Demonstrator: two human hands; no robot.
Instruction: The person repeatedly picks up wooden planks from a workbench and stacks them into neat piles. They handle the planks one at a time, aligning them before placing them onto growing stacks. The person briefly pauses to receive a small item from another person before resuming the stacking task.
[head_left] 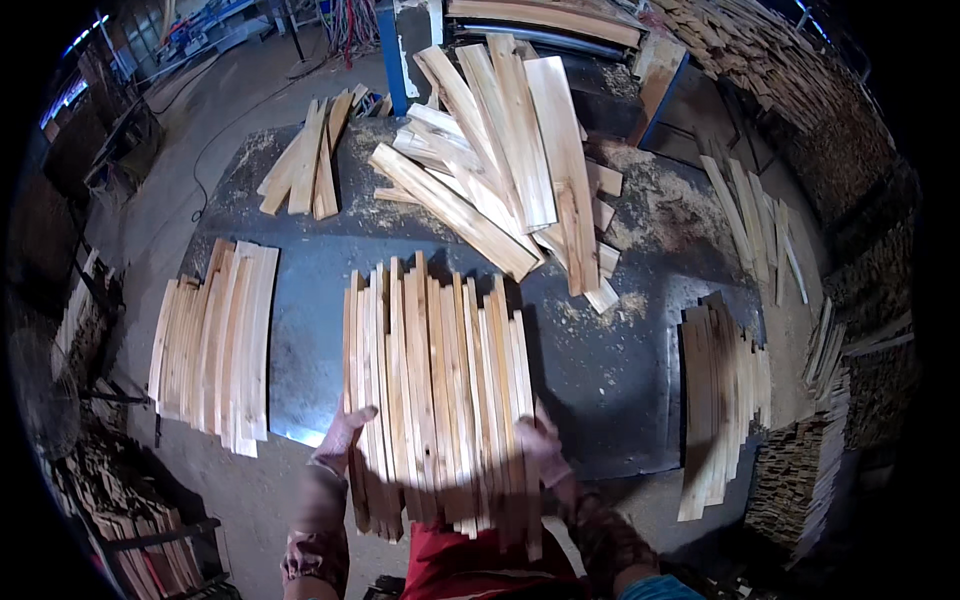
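A wide bundle of narrow wooden slats (440,400), standing on edge side by side, lies in front of me over the near edge of the dark metal table (310,340). Its slat ends are uneven. My left hand (346,432) presses on the bundle's left side, thumb up along it. On the opposite side my right hand (541,445) grips the outer slat, so the bundle is squeezed between both palms. The hands seem gloved, and most of the fingers are hidden behind the wood.
Slat stacks sit at the table's left (215,345) and right (718,400) edges. Loose boards (500,150) pile up at the far middle, with a smaller group of boards (310,155) to their left. Sawdust (670,200) covers the far right. Stacked wood (800,480) stands beyond the table.
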